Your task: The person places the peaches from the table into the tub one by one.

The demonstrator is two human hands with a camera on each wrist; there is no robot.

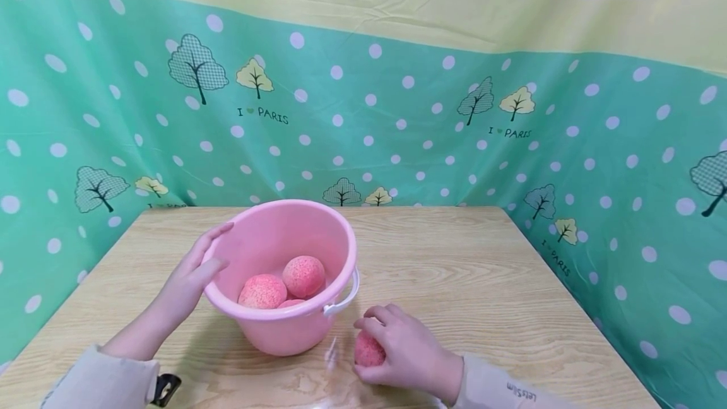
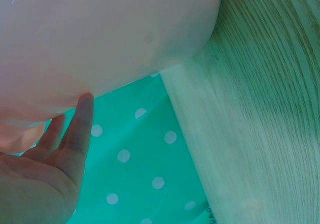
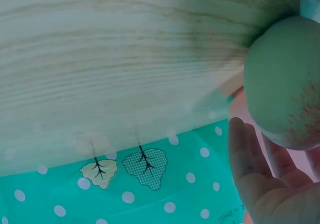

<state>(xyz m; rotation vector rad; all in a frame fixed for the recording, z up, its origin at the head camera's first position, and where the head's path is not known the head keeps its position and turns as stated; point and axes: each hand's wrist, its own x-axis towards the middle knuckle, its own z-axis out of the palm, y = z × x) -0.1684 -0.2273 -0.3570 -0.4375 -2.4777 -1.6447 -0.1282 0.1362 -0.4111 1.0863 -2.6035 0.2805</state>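
A pink bucket (image 1: 286, 333) with a white handle (image 1: 344, 300) stands on the table, its mouth tipped toward me. My left hand (image 1: 190, 273) grips its left rim, thumb over the edge; in the left wrist view the fingers (image 2: 80, 129) touch the bucket's outer wall (image 2: 115, 33). Inside lie speckled pink-red balls: one ball (image 1: 264, 291) at left, another ball (image 1: 303, 276) at right, and part of a third ball (image 1: 291, 303). To the right of the bucket, my right hand (image 1: 406, 349) holds a similar ball (image 1: 369, 351), whose red flecks show in the right wrist view.
The wood-grain table (image 1: 454, 264) extends behind and right of the bucket. A green and yellow printed curtain (image 1: 375, 112) hangs at the back and both sides. A small black object (image 1: 166, 389) sits by the left sleeve cuff.
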